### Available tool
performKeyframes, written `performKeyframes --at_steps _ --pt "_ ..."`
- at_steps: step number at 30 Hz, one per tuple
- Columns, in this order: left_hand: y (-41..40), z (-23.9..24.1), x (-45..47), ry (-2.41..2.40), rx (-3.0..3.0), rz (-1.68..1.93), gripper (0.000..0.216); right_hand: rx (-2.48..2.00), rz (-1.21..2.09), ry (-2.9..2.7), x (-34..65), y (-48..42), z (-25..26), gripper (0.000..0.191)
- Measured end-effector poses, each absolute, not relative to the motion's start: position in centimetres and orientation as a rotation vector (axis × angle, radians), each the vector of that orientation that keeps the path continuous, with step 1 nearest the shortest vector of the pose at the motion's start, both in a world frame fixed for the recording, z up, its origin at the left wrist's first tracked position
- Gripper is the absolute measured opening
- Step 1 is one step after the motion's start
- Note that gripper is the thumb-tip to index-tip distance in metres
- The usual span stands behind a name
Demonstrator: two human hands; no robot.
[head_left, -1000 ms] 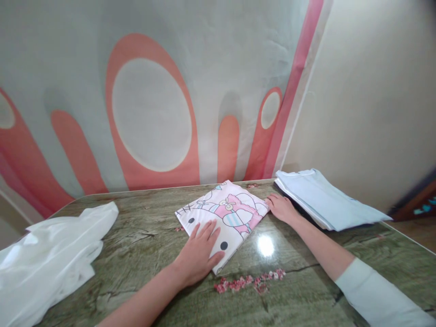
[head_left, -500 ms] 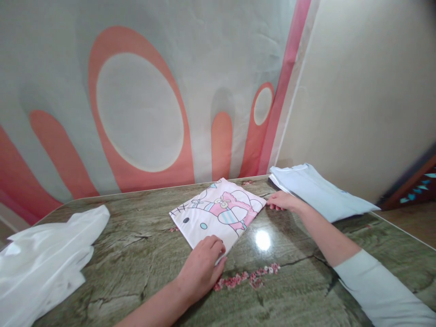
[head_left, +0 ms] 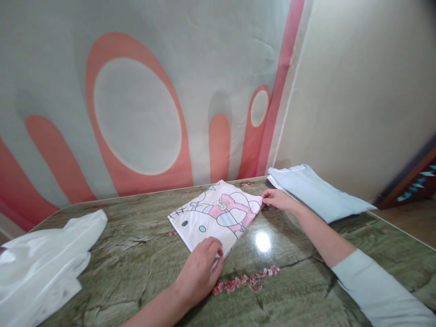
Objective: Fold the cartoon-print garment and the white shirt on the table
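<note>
A folded white and pink cartoon-print cloth (head_left: 214, 215) lies flat on the green marble-pattern table (head_left: 136, 254), near its back edge. My left hand (head_left: 200, 272) is curled over the cloth's near corner, fingers closed on the fabric edge. My right hand (head_left: 277, 200) pinches the cloth's right corner, fingers closed on it. Both forearms reach in from the bottom of the view.
A stack of folded pale blue cloth (head_left: 316, 193) sits at the back right of the table. A crumpled white cloth (head_left: 44, 261) lies at the left. A pink flower print (head_left: 247, 284) marks the tabletop near my left hand. A patterned wall hanging rises behind the table.
My left hand went from lying flat on the cloth to curling round its near corner. My right hand closed on the right corner. The view shifted slightly.
</note>
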State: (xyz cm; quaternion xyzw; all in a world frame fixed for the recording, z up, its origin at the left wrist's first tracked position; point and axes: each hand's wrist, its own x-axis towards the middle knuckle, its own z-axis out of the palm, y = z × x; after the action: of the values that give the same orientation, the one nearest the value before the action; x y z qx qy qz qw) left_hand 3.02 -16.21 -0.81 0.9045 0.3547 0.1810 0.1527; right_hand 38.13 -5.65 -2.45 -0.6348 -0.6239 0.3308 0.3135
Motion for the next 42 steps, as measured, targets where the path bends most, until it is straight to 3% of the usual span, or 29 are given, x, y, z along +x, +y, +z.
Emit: performKeyframes --at_steps 4,7,21,28,35,42 --pt "-16.2 -1.2 2.7 0.978 2.718 0.351 0.049 -1.609 0.884 -1.72 38.1 -6.0 -2.4 0.019" --pt "-16.2 -1.0 2.7 0.945 2.767 0.181 0.06 -1.571 0.846 -1.807 38.4 -5.9 -2.8 0.021" --pt "-16.1 -0.6 2.9 0.943 2.801 0.02 0.067 -1.632 0.419 -2.038 40.6 -5.0 -3.7 0.016" --pt "-16.2 -0.5 2.8 0.948 2.782 0.018 0.066 -1.583 0.153 -2.115 34.6 -6.8 -0.8 0.041" --pt "-16.1 -0.9 2.9 0.941 2.813 0.037 0.066 -1.129 0.399 -2.585 23.6 -12.0 -1.3 0.053" --pt "-16.2 -0.5 3.0 0.95 2.791 0.015 0.066 -1.668 0.294 -2.479 29.6 -8.4 -3.4 0.066"
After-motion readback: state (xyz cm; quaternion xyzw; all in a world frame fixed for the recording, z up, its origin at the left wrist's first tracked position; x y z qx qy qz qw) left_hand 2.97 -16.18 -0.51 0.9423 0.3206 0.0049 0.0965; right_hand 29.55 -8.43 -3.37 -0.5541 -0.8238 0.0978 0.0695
